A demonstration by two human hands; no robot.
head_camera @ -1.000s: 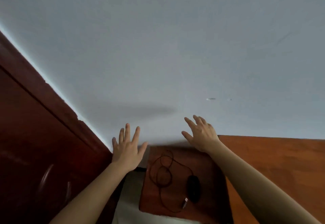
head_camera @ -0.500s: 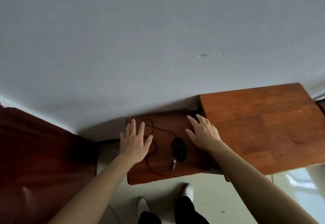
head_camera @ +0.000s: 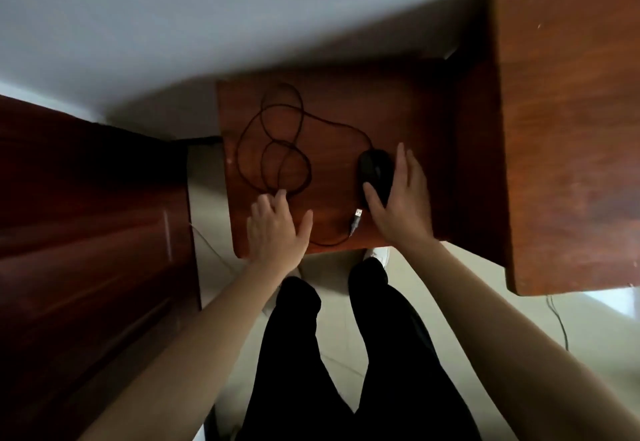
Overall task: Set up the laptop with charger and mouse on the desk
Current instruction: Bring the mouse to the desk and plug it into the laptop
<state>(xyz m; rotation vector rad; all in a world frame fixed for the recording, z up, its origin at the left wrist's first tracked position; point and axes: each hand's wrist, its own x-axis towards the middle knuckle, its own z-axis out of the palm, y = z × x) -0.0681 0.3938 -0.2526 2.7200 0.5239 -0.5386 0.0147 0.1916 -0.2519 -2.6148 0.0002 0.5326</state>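
Note:
A black wired mouse point(head_camera: 374, 170) lies on a small low wooden table point(head_camera: 346, 104). Its thin black cable point(head_camera: 273, 135) lies in loose loops to the left and ends in a USB plug point(head_camera: 357, 213) near the front edge. My right hand point(head_camera: 401, 205) holds the mouse, thumb on its left side and fingers along its right side. My left hand point(head_camera: 277, 229) is spread flat over the table's front left, with its fingertips at the nearest cable loop. The larger wooden desk point(head_camera: 568, 128) stands higher on the right. No laptop or charger is in view.
A dark wooden cabinet point(head_camera: 86, 215) stands to the left of the small table, with a gap of pale floor between them. My legs in black trousers point(head_camera: 346, 354) stand in front of the table. A thin cord point(head_camera: 557, 319) trails on the floor under the desk's corner.
The view tilted down from the wall to the table and floor. My right hand moved left onto the mouse. My left hand drew back toward the table's front left, by the cable loops.

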